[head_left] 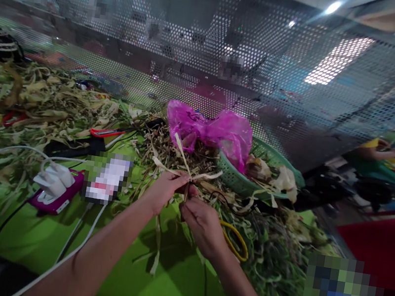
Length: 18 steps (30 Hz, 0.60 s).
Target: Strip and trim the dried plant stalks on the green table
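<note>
Above the middle of the green table, my left hand pinches a bundle of pale, dry leaf strips. The strips splay outward from the fingers in several directions. Just below and to the right, my right hand is closed on the lower part of the same strips, its fingertips close to the left hand's. Where the strips cross is partly hidden by the fingers. A yellow loop, perhaps a tool handle, lies beside my right wrist. Another pale strip hangs under the hands.
Leaf scraps heap up at left; darker leaves lie at right. Behind are a pink plastic bag and green basket. At left sit a purple power strip, cables, a phone and red cutter. Perforated metal stands behind.
</note>
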{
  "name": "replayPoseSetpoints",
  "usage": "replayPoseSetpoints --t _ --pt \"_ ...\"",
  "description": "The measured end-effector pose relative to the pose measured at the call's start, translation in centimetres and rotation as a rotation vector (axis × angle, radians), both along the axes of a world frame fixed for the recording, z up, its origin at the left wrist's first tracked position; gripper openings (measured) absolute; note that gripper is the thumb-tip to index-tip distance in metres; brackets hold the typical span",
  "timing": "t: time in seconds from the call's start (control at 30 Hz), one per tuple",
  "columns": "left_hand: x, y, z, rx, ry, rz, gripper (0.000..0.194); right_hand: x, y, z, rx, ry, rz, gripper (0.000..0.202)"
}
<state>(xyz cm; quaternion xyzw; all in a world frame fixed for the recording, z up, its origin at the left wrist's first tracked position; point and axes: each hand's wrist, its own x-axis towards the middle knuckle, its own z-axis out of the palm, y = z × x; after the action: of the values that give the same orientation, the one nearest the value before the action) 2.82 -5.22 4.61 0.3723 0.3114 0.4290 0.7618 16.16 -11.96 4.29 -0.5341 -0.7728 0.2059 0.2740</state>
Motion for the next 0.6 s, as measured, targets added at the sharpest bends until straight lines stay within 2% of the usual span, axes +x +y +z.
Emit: replayPoseSetpoints --t 0.27,0.43,0.5,0.6 --pt "0.4 -0.1 -0.2 -0.019 0.012 0.079 0.032 -0.1 -0.1 -0.3 0.021 -0.028 0.021 0.035" --pt "0.2 0.4 -0.9 0.016 0.045 0.072 0.033 -0.3 -0.6 0.5 0.099 -0.024 0.023 0.032" --pt "0.1 0.7 -1.3 0.035 0.04 0.078 0.034 -0.2 -0.8 1.0 0.194 0.037 -0.015 0.024" --pt "0.0 0.8 -1.5 0.022 0.027 0.079 0.033 0.3 -0.8 1.4 0.369 0.101 -0.189 0.009"
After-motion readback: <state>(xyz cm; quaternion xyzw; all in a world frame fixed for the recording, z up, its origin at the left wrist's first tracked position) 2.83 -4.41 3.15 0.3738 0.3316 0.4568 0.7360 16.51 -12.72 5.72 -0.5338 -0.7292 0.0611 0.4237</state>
